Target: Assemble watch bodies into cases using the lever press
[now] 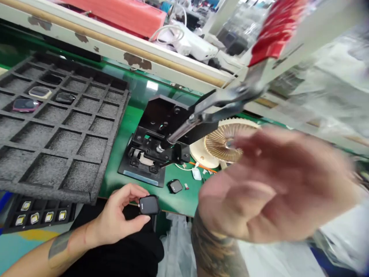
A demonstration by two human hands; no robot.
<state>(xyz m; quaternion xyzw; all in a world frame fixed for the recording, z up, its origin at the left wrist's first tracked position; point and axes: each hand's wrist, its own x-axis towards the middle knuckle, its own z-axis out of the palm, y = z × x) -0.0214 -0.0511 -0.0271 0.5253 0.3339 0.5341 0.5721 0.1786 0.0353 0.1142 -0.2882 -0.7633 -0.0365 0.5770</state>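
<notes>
1. The left grip [122,213] is grasping a black square device [149,205], with the fingers at its upper left edge and the thumb stretched along just below it; whether the thumb tip touches is hard to tell.
2. That device is above the person's dark-clothed lap, by the near edge of the green table [132,115], its dark face towards the camera.
3. The right grip [273,188] is raised close to the camera and strongly blurred. Its fingers look partly curled, but I cannot tell how far open it is or whether it holds anything.
4. In the view, the right grip overlaps part of the cream fan [201,154] behind it.
5. A second black device [175,186] lies on the table, with a small red-and-white piece [186,186] just beside it.
6. Beyond the left grip stands a black clamp fixture [155,111] with a red-handled lever [273,34]. Left of it is a grey compartmented foam tray [40,171], four pieces in its far left cells.
</notes>
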